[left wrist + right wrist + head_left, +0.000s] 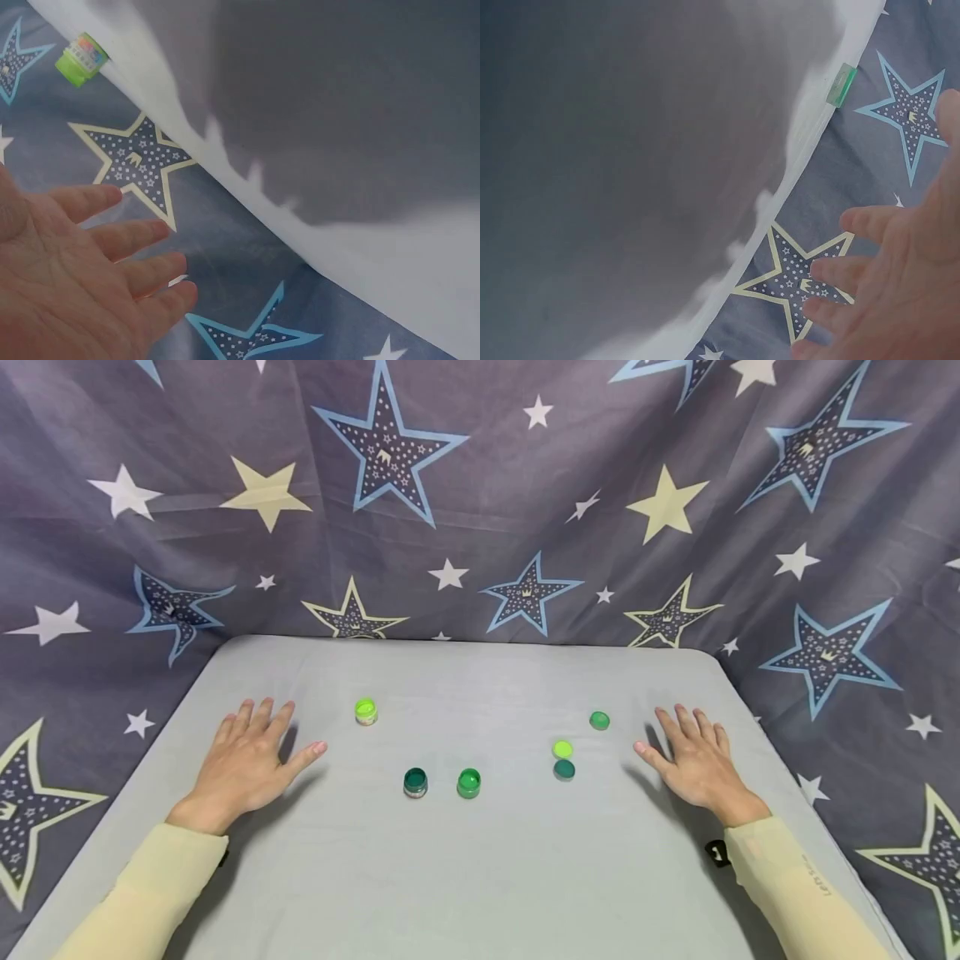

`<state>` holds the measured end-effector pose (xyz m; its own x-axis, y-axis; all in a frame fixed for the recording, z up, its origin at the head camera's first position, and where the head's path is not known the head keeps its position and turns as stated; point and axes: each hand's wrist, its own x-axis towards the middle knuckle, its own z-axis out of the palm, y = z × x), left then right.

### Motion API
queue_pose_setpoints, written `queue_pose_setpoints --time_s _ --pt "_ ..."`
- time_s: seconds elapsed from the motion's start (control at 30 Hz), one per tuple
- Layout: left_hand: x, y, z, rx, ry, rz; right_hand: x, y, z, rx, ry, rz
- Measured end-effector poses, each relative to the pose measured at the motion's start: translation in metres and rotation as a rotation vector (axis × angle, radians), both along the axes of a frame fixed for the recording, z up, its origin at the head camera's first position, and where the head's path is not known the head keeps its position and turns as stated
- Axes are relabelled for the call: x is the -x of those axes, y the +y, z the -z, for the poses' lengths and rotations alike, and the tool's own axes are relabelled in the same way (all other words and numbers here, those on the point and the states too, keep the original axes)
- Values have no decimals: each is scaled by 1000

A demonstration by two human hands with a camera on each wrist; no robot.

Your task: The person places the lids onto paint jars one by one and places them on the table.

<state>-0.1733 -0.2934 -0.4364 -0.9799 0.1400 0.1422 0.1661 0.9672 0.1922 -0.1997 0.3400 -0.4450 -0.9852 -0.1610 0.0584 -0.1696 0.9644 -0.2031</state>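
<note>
My left hand [246,762], fingers spread and holding nothing, hovers at the table's left side. The nearest jar to it is the open lime one [366,712]. A dark green jar [416,782] and a mid-green jar [468,783] stand side by side near the middle, both uncovered. Three lids lie to the right: lime [562,749], dark teal [565,770] and green [599,721]. Beyond the green lid is my right hand [697,764], also spread and empty. The left wrist view shows the lime jar [82,59]; the right wrist view shows the green lid [841,85].
The table [480,877] has a light grey cover and rounded far corners. A dark curtain with stars [480,502] hangs behind it and down both sides. Both forearms, in pale yellow sleeves [142,893], come in from the lower corners.
</note>
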Motion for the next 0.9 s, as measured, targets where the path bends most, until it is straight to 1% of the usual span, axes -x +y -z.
queue_pose_setpoints --time_s 0.2,0.5,0.8,0.9 --pt "2 5 2 -17 4 2 -1 -2 2 15 14 -3" --pt "7 16 4 -28 11 21 -4 -8 4 39 35 -27" --pt "12 28 1 -31 -11 34 -7 -14 0 44 41 -48" --pt "14 32 1 -30 -12 39 -8 -16 -2 48 55 -58"
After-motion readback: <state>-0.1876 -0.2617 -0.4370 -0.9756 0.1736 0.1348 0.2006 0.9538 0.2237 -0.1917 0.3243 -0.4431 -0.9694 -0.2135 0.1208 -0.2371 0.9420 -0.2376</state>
